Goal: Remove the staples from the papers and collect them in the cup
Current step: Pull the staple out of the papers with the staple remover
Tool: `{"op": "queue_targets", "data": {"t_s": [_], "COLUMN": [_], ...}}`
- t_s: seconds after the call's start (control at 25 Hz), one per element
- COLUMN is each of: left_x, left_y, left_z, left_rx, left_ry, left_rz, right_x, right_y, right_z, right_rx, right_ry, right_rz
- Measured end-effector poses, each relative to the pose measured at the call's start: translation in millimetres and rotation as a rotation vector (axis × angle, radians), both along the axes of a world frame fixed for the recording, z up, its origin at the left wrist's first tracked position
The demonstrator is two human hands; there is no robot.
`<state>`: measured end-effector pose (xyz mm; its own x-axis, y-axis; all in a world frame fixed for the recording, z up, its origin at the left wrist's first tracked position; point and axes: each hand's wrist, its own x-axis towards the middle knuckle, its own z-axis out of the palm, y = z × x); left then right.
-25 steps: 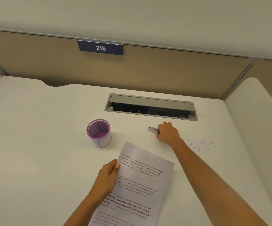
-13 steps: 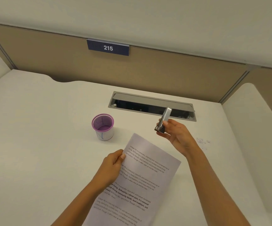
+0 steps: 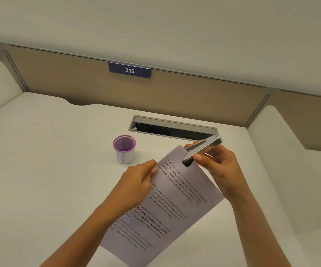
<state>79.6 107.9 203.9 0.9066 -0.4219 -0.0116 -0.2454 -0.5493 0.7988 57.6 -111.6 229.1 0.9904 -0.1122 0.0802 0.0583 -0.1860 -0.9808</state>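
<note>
While the purple-rimmed cup (image 3: 124, 149) sits on the surface (image 3: 49, 170) left of center, the left hand (image 3: 136, 182) pinches the papers (image 3: 175, 199) mid-frame by their left edge. Right hand (image 3: 219, 166) grips a silver staple remover (image 3: 202, 149), tip at their top corner.

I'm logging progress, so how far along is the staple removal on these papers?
Done: nothing certain; no staples can be made out in the purple-rimmed cup. In hand: the left hand grips the papers while the right hand holds the metal staple remover at their top corner. Left: pulling the staple and dropping it in the cup.
</note>
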Motion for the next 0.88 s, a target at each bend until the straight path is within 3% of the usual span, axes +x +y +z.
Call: {"op": "queue_targets", "data": {"t_s": [0.88], "left_x": [-58], "left_y": [26], "left_z": [24], "left_rx": [0.031], "left_ry": [-0.120], "left_rz": [-0.081], "right_x": [-67], "right_y": [35], "right_z": [12], "right_rx": [0.134], "right_ry": [-0.073], "right_rz": [-0.102]}}
